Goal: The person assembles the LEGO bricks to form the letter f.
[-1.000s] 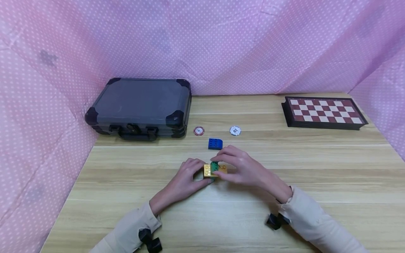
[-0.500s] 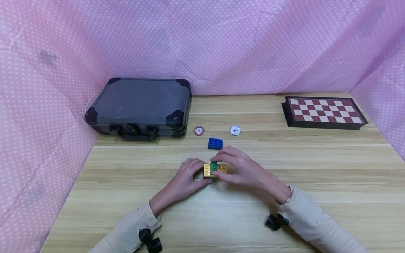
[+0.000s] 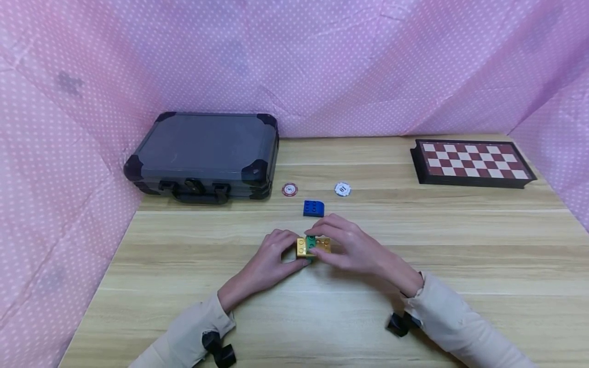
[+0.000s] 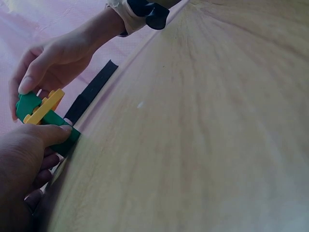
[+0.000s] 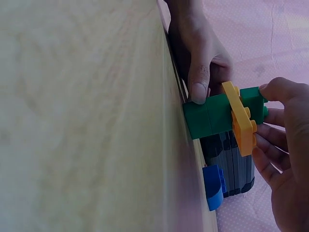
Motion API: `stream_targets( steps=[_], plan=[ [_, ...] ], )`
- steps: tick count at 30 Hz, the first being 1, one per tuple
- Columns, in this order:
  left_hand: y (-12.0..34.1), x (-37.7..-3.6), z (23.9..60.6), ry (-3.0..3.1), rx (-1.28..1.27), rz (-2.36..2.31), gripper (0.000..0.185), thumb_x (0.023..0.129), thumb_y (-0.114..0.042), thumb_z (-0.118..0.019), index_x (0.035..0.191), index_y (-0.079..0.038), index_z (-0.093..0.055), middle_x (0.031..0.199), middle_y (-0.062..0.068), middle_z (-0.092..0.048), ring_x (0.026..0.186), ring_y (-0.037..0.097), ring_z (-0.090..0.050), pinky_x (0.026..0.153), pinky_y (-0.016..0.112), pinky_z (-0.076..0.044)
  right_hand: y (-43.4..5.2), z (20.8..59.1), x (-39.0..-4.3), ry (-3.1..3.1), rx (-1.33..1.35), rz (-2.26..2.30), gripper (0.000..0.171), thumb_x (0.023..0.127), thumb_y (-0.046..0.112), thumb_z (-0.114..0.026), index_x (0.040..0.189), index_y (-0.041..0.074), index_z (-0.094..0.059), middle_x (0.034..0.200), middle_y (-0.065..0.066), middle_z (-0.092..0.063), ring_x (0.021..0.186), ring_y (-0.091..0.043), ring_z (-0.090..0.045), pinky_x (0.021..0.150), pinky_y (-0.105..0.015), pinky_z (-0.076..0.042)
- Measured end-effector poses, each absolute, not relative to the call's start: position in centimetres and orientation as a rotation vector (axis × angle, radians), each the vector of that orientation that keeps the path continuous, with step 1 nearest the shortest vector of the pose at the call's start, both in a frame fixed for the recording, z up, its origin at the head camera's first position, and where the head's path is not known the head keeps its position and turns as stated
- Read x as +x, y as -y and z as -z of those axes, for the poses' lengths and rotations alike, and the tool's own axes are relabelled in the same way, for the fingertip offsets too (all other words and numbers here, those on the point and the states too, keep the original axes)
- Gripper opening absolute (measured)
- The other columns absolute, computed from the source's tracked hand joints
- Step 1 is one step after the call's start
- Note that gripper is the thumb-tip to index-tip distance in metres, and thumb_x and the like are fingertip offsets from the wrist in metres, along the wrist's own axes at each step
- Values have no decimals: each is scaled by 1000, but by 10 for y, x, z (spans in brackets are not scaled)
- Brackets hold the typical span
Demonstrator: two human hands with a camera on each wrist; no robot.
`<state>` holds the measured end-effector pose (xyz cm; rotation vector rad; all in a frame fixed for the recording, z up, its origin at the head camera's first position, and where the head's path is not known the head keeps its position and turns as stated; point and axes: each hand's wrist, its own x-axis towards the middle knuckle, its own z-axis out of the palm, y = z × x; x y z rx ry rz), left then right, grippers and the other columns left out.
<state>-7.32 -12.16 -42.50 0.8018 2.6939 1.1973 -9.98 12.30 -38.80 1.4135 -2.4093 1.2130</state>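
A small brick stack stands on the wooden table (image 3: 414, 245): a green base brick (image 5: 207, 121), a yellow plate (image 3: 303, 247) (image 5: 240, 123) (image 4: 43, 106) across it, and a small green brick (image 3: 311, 241) (image 5: 254, 104) (image 4: 26, 104) on top. My left hand (image 3: 271, 258) (image 4: 24, 154) grips the green base brick from the left, thumb on its side. My right hand (image 3: 349, 245) (image 5: 285, 145) pinches the small green brick on top of the yellow plate.
A blue brick (image 3: 313, 208) (image 5: 214, 186) lies just behind the stack. Farther back are a red chip (image 3: 289, 189) and a white chip (image 3: 342, 189). A dark case (image 3: 202, 153) sits at the back left, a folded chessboard (image 3: 471, 162) at the back right. Pink dotted cloth surrounds the table.
The small green brick has sunk a little lower onto the yellow plate under my right fingers. The left hand has stayed in place.
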Motion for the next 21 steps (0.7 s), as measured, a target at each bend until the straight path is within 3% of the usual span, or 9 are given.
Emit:
stream_targets(
  steps=[21],
  plan=[
    [121,-73,425,-2693,795,-1205,38,90,-26,-84,123,-13,-71,117,-3,-66,111,16,-54,100,46,-41,-123,387,-98,2492,1390,-1253,31,94,16,-77,123,7,-71,121,-1,-64,110,-15,-58,92,-35,-55]
  ],
)
